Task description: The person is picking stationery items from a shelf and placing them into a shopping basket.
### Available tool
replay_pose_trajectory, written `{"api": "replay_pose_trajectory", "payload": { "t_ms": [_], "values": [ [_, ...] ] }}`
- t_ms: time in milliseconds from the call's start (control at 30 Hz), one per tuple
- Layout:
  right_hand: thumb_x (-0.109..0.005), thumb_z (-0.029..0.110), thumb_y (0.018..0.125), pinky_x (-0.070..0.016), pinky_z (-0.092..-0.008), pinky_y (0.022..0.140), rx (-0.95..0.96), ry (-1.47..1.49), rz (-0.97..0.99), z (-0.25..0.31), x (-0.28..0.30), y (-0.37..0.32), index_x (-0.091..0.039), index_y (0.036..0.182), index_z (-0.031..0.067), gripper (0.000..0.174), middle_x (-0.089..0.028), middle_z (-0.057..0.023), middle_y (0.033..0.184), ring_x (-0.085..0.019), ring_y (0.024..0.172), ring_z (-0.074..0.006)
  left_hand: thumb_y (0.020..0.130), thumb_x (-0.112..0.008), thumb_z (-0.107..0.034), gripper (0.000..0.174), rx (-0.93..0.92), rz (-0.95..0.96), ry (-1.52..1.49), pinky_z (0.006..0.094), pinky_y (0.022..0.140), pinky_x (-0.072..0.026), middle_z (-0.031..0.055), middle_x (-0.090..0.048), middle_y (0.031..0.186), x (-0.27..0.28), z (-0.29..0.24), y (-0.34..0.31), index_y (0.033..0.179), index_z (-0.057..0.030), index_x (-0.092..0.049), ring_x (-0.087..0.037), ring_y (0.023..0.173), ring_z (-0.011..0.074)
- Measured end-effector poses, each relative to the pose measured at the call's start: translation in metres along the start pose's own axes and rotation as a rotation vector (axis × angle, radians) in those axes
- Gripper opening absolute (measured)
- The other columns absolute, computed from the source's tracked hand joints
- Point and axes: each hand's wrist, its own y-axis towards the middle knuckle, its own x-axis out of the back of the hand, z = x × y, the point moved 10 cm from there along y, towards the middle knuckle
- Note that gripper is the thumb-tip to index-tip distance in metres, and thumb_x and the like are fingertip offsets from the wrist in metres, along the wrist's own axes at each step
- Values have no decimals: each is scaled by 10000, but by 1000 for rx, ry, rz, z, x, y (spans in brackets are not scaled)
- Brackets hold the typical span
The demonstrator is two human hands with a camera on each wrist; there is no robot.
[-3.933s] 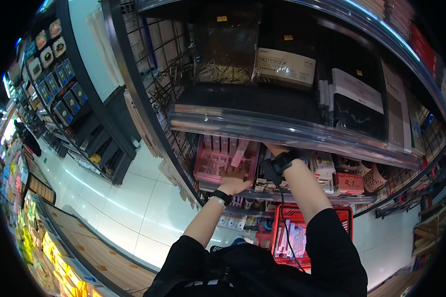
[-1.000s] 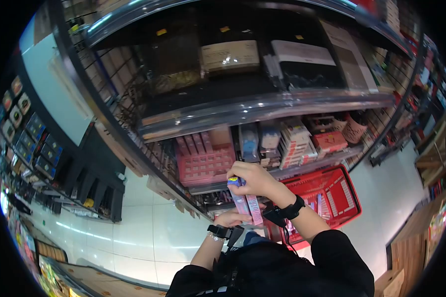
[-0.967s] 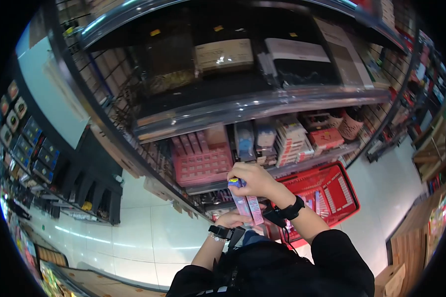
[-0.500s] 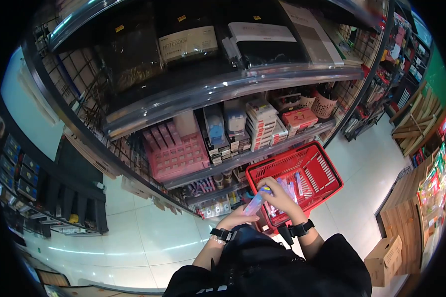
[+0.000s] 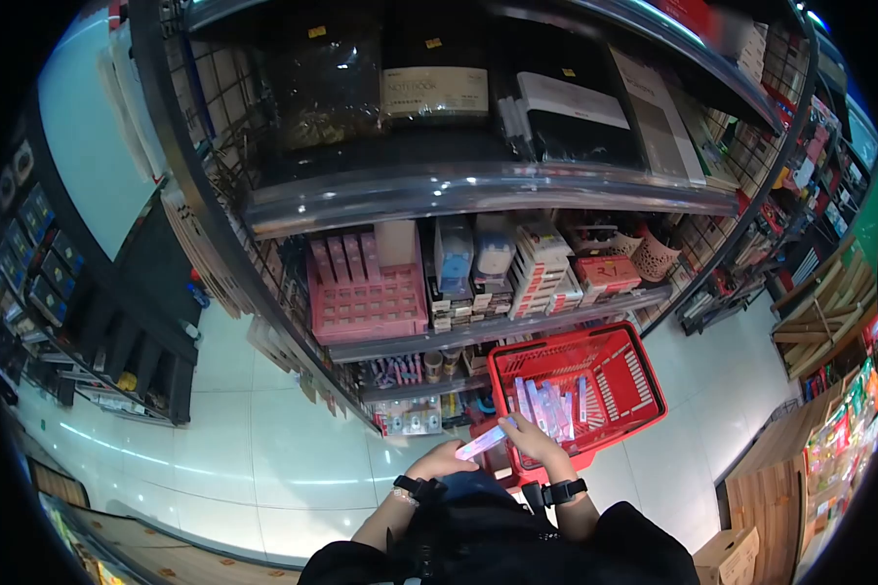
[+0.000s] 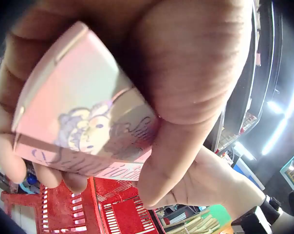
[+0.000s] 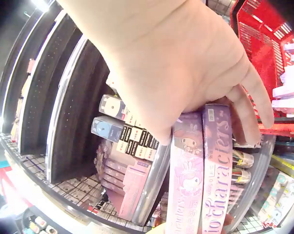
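Observation:
Both hands hold slim pink-and-purple packaging with cartoon characters, low in front of the body; whether it is one box or two, I cannot tell. My left hand curls round its lower end, and in the left wrist view the fingers and thumb wrap the pink printed box. At the upper end my right hand pinches it; in the right wrist view the thumb and fingers of that hand grip the packaging. Several similar slim boxes lie inside the red basket, beyond the right hand.
A pink compartmented tray with upright boxes stands on the middle shelf, beside stacked cartons. Notebooks fill the shelf above. A shelf edge juts out over the tray. A cardboard box sits at lower right.
The left hand has left the pink tray and the right hand has come out from the shelf. Both now hold the packaging near the body, lower than a second ago and closer to the basket.

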Motion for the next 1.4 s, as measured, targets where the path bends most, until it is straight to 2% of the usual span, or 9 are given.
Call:
{"api": "replay_pose_trajectory", "payload": {
  "t_ms": [167,267,367,633,767,933,1100,1300,1400],
  "values": [
    [-444,452,825,-404,-379,806,-40,-94,-49,18,21,-3,-427,1107,-40,567,-530,-269,1005,-522,975,-352,675,-701,-266,445,-127,115,-241,272,708,-421,79,-582,879,-3,-60,-5,975,17,-532,-522,805,135],
    [-455,481,808,-412,-380,794,-161,-100,-44,13,39,-12,-426,1136,-15,595,-551,-263,976,-546,914,-363,695,-694,-202,514,-205,221,-212,259,779,-402,59,-543,1007,-34,-11,46,1105,6,-465,-488,901,113],
    [-514,451,788,-432,-368,746,-74,-103,-265,-5,72,-25,-443,1112,-11,568,-572,-239,915,-575,864,-324,668,-713,-215,577,-326,277,-335,261,791,-395,44,-540,982,-53,-45,58,1136,1,-453,-477,915,126],
    [-583,422,747,-441,-346,736,-209,-2,-525,-65,116,-86,-516,1021,-1,509,-581,-216,881,-577,842,-298,749,-599,-431,803,-6,558,-217,261,539,-488,137,-404,1225,-96,-31,68,1285,40,-230,-490,1003,183],
    [-549,343,807,-448,-277,626,-263,171,-463,-94,102,-103,-522,990,4,386,-577,-104,775,-550,707,-152,780,-598,-363,545,15,462,-334,240,817,-384,88,-507,1080,-88,-36,74,1159,-3,-445,-501,956,141],
    [-562,374,797,-432,-254,632,-242,436,-106,-99,65,-113,-580,934,-2,401,-578,-57,779,-528,696,-125,834,-534,-252,275,-114,315,-463,214,788,-368,18,-544,928,-71,-43,88,1009,-40,-533,-487,914,86],
    [-537,419,794,-438,-248,695,-300,252,296,-97,34,-104,-568,1002,-10,478,-589,-49,821,-535,750,-114,867,-436,-312,313,5,61,-517,250,704,-412,29,-566,818,-50,-28,98,929,-34,-566,-539,768,126],
    [-508,436,796,-448,-236,674,-330,425,147,-126,56,-94,-561,941,-18,479,-556,-53,804,-528,700,-117,846,-346,-502,485,248,-157,-705,287,645,-398,39,-566,845,-45,8,108,943,-64,-531,-525,727,130],
    [-483,443,806,-465,-233,629,-397,440,20,-174,86,-104,-546,968,-44,518,-579,-89,803,-547,673,-127,809,-483,-328,340,133,-475,-486,295,665,-409,67,-558,838,-26,0,119,935,-15,-521,-523,734,151]
  ]
}}
